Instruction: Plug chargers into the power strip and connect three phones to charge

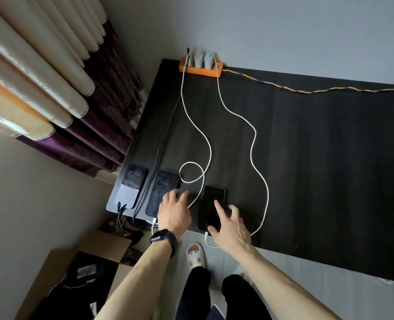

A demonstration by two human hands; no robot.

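Three phones lie face up along the near edge of a dark table (307,158): the left phone (131,185), the middle phone (162,190) and the right phone (211,202). An orange power strip (199,70) at the far edge holds two white chargers (204,58) and a dark plug. Two white cables (252,148) and a dark cable (159,148) run from it to the phones' near ends. My left hand (174,214) rests spread over the middle phone's near end. My right hand (231,225) hovers with fingers apart over the right phone, thumb at its near end.
A yellow-and-blue braided cord (307,90) runs right from the strip along the wall. Cream and purple curtains (52,93) hang at the left. An opened cardboard box (80,269) stands on the floor by the table's corner. My slippered feet (195,254) are under the table edge.
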